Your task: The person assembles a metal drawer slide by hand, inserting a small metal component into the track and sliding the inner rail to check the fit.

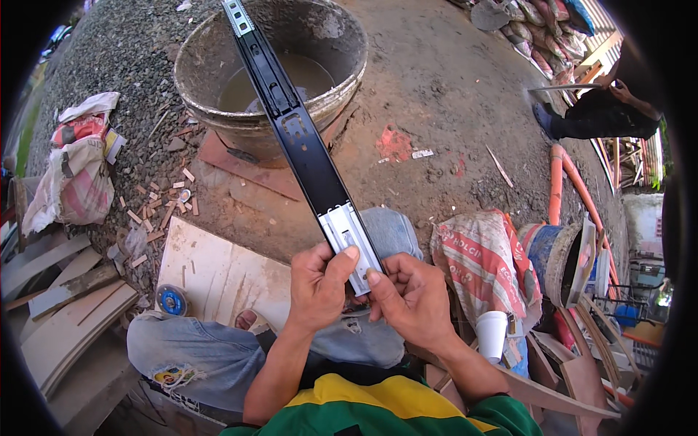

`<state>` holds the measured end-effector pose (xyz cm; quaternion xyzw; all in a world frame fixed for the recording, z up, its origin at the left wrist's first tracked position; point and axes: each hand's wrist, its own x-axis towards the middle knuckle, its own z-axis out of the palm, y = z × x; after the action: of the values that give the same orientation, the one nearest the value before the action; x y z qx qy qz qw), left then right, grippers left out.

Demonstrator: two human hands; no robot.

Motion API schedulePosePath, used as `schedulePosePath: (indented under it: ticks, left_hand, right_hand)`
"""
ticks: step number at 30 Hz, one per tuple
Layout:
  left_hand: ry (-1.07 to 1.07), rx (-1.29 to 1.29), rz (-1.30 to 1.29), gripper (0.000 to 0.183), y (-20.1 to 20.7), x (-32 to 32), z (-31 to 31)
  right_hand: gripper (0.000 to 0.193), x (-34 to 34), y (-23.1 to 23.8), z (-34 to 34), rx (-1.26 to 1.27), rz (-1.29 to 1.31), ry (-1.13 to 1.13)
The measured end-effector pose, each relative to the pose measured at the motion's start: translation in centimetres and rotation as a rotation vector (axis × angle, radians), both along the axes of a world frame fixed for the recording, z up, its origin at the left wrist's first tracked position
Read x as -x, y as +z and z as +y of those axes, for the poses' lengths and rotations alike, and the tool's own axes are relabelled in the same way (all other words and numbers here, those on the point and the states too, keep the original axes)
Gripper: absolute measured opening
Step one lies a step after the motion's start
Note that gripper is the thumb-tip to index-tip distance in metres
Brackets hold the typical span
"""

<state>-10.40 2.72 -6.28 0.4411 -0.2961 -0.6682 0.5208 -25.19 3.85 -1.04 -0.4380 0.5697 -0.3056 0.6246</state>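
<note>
A long black drawer slide (pixel 318 168) reaches from my hands up and away to the far left, partly extended. Its far tip is a silver rail with slots, and a silver section shows at the near end. My left hand (pixel 321 285) grips that near end from the left, thumb pressed on the silver metal. On the other side my right hand (pixel 413 296) pinches the end and edge between thumb and fingers. The slide's far part passes over a large round tub (pixel 218 118) holding murky water.
A pale board (pixel 218 263) lies beside my foot, with a blue disc (pixel 171 300) near its corner. Cement sacks (pixel 476 254) and a white foam cup (pixel 491 336) are at right. Curved wood offcuts (pixel 73 327) pile up at left. Another person (pixel 607 109) sits far right near orange pipes (pixel 556 182).
</note>
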Motion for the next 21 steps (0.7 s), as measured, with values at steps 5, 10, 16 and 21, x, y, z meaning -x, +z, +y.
schedulePosePath:
  ticks: [5, 10, 16, 21]
  left_hand:
    - [0.004, -0.017, -0.001, 0.026, -0.1, -0.1, -0.1]
    - [-0.024, 0.048, -0.04, 0.024, 0.0, -0.5, -0.3]
    - [-0.06, -0.086, -0.094, 0.024, 0.5, -0.5, -0.4]
    - [-0.071, -0.137, -0.08, 0.025, 0.7, -0.4, -0.5]
  right_hand:
    - [0.02, -0.1, 0.2, -0.1, -0.025, -0.043, -0.026]
    - [0.022, 1.4, 0.3, -0.6, -0.022, 0.062, 0.087]
    - [0.026, 0.9, 2.1, -1.0, 0.481, 0.566, 0.201]
    - [0.02, 1.8, 3.2, -1.9, 0.376, 0.56, 0.288]
